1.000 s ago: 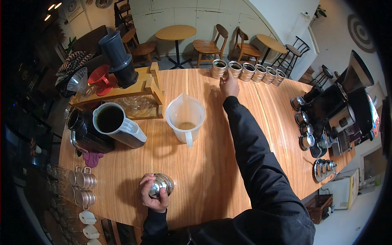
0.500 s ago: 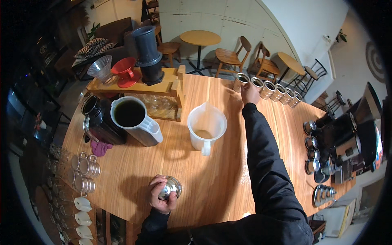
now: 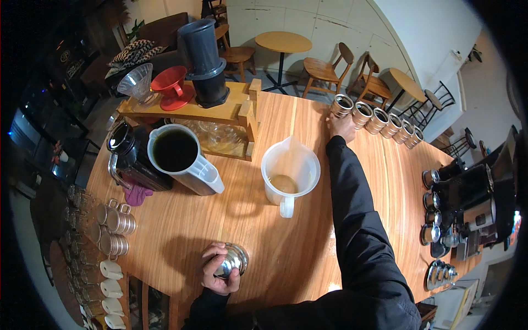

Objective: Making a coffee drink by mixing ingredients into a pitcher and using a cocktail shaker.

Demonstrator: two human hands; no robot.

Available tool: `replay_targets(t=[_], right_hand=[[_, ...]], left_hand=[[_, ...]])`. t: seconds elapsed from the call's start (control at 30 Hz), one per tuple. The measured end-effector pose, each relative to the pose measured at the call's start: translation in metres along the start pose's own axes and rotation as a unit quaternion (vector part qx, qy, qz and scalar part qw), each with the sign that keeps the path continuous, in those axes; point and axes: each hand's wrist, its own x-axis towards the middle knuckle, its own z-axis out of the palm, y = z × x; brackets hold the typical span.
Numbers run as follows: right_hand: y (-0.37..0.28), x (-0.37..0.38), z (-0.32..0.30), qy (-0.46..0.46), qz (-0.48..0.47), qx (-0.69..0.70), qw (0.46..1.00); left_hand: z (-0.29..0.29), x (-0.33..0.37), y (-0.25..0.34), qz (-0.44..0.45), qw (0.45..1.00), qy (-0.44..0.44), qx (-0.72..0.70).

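Note:
My left hand (image 3: 217, 270) is wrapped around a shiny, rounded metal vessel (image 3: 235, 259) with a ridged side, at the table's near edge. At the far right, my right hand (image 3: 342, 127) reaches to the end of a row of ridged steel mugs. Its fingers are closed at the lower side of the leftmost steel mug (image 3: 342, 104), partly hidden by the hand itself. Dark liquid shows inside that mug and in several beside it, such as the neighbouring mug (image 3: 362, 114). Between my arms stands a translucent plastic pitcher (image 3: 290, 165) with a little brownish liquid at its bottom.
A second pitcher (image 3: 190, 179), full of dark liquid, stands left beside a dark glass jug (image 3: 144, 165) and a purple cloth (image 3: 137, 194). Behind them a wooden rack (image 3: 231, 107) carries drippers. Steel mugs (image 3: 121, 221) line the left edge; black machines (image 3: 467, 192) occupy the right.
My right hand has shifted from between the first two mugs to the near-left side of the leftmost one. My left hand keeps its hold on the metal vessel. The whole view has turned slightly.

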Motion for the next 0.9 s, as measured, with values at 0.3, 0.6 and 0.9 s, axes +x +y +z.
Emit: replay_targets(t=[0.3, 0.6, 0.9], right_hand=[[0.001, -0.007, 0.007, 0.073, -0.006, -0.012, 0.997], [0.056, -0.088, -0.031, -0.073, -0.121, 0.251, 0.958], [0.100, -0.376, -0.235, -0.423, -0.274, 0.386, 0.773]], left_hand=[[-0.002, 0.001, -0.001, 0.009, 1.000, -0.004, 0.000], [-0.005, 0.026, 0.004, -0.010, 1.000, -0.012, 0.018], [-0.047, 0.051, 0.018, -0.022, 0.961, -0.221, -0.166]])
